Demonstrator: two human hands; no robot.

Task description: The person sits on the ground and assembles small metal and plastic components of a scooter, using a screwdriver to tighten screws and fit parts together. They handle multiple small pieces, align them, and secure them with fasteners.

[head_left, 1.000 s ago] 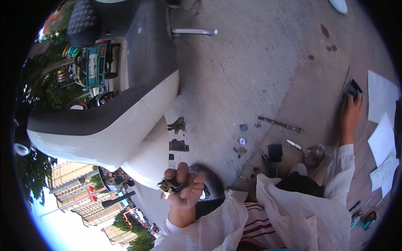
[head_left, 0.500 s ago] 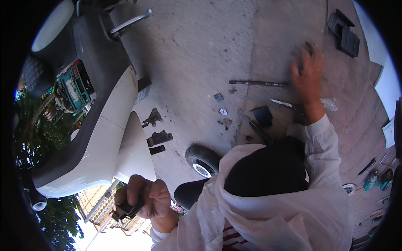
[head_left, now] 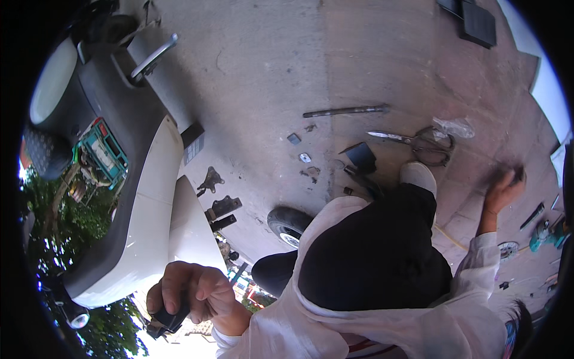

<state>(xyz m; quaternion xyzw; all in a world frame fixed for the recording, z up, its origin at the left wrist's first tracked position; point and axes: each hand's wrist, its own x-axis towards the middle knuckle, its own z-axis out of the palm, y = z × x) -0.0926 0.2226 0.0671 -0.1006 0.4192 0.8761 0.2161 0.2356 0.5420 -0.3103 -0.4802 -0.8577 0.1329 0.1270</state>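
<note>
My left hand point(head_left: 190, 294), at the lower left, is closed on a small dark part point(head_left: 168, 318). On the right, my right hand point(head_left: 502, 191) is over the pavers, near a slim dark tool point(head_left: 531, 216) and a teal power tool point(head_left: 542, 235). Its fingertips are smeared, so I cannot tell if they hold anything. A pair of large scissors point(head_left: 436, 149) and a crumpled clear bag point(head_left: 454, 127) lie farther up.
A white and black scooter point(head_left: 146, 221) fills the left. Metal brackets point(head_left: 222, 206), a long bar point(head_left: 344, 112), a black plastic piece point(head_left: 360, 157) and a wheel point(head_left: 286, 224) lie centrally. Black trays point(head_left: 477, 24) and white sheets point(head_left: 526, 33) are upper right.
My right hand has let go of the black tray and moved down toward the tools on the right. My left hand still holds the dark part, farther left in view. The camera's view has shifted.
</note>
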